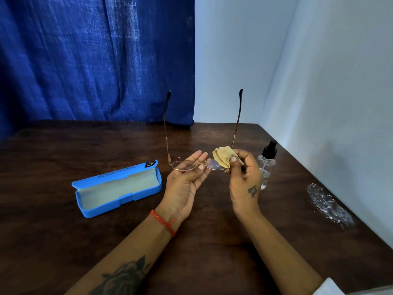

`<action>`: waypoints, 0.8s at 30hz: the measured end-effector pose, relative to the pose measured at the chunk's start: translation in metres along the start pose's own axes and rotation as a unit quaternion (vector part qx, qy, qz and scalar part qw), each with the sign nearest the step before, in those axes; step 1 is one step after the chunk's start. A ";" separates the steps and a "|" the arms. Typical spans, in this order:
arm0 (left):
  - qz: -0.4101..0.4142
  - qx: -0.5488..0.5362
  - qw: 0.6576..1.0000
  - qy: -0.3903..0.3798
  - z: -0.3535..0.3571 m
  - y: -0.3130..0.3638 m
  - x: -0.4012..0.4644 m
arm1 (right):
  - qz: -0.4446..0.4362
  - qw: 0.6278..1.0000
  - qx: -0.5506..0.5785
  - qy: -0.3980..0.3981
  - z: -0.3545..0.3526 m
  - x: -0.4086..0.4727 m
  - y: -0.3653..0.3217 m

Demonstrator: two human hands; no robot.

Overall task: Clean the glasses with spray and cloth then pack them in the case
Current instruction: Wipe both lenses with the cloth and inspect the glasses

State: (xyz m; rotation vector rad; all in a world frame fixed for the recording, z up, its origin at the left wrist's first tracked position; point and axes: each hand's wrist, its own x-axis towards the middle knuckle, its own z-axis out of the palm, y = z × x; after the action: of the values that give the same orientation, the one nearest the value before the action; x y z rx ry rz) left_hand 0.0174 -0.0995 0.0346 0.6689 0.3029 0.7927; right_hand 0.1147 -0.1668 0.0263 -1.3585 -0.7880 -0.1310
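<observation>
Thin gold-rimmed glasses (184, 165) are held above the table, arms unfolded and pointing up and away. My left hand (184, 184) grips them at the bridge, thumb on the front, fingers behind the left lens. My right hand (244, 177) pinches a crumpled yellow cloth (223, 156) against the right lens. The blue glasses case (119, 188) lies open on the table to the left, its pale lining showing. A clear spray bottle (266, 165) with a black nozzle stands just right of my right hand.
The dark wooden table (63, 241) meets a blue curtain (95, 60) at the back and a white wall (340, 92) on the right. A whitish scuffed patch (328, 205) marks the table near the right edge.
</observation>
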 end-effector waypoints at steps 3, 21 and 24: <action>-0.002 -0.014 1.000 0.008 -0.001 0.000 0.000 | -0.004 1.000 -0.010 0.016 0.000 0.000 0.000; 0.046 0.008 0.998 0.050 -0.001 -0.004 0.001 | -0.249 0.955 -0.155 0.041 -0.004 -0.006 -0.010; 0.073 0.044 0.996 0.038 -0.002 -0.006 0.001 | -0.269 0.939 -0.213 -0.019 -0.002 -0.008 -0.009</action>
State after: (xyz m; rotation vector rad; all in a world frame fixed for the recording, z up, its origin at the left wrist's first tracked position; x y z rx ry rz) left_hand 0.0200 -0.1010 0.0293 0.7515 0.3623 0.9489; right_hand 0.1051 -0.1732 0.0294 -1.5169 -1.1982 -0.7436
